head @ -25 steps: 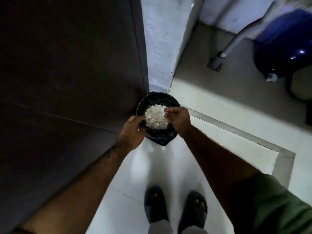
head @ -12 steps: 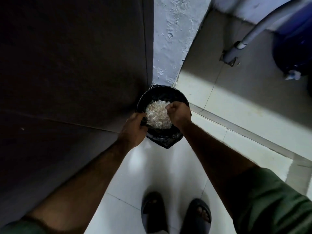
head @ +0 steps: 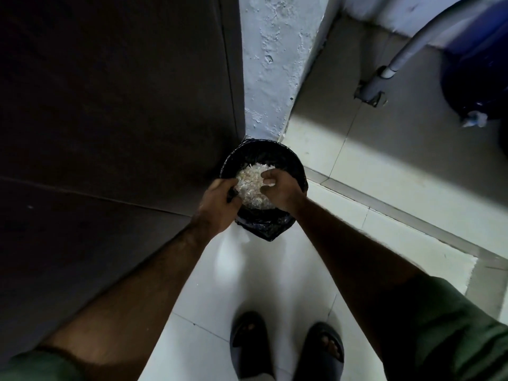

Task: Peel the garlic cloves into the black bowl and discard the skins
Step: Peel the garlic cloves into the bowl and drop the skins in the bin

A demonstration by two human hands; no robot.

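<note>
We look down at both of our hands held out over a black-lined bin (head: 286, 158) that stands on the pale floor (head: 264, 270) in the corner, ahead of our two dark sandals (head: 248, 342). Our left hand (head: 218, 204) curls its fingers round the near left rim of a dark dish, of which only a small dark edge shows by the thumb; we cannot tell whether it is the black bowl of the task. The dish sits between our hands, directly above the bin, and it is heaped with pale garlic skins (head: 251, 185). Our right hand (head: 280, 192) lies on the right side of the heap, fingers bent down into the skins, with a pale scrap showing between the fingertips; whether it pinches that scrap or only rakes it, we cannot tell. The two hands are close together, the heap just between them. We see no peeled cloves here. Left of our left hand rises a dark flat panel (head: 110, 105); straight beyond the bin is a rough blue-white wall edge (head: 277, 64). Far to the right of our right hand a grey pipe (head: 384, 75) slants down to the tiles beside a blue drum (head: 475, 78). Green sleeves (head: 450, 331) cover our upper arms
</note>
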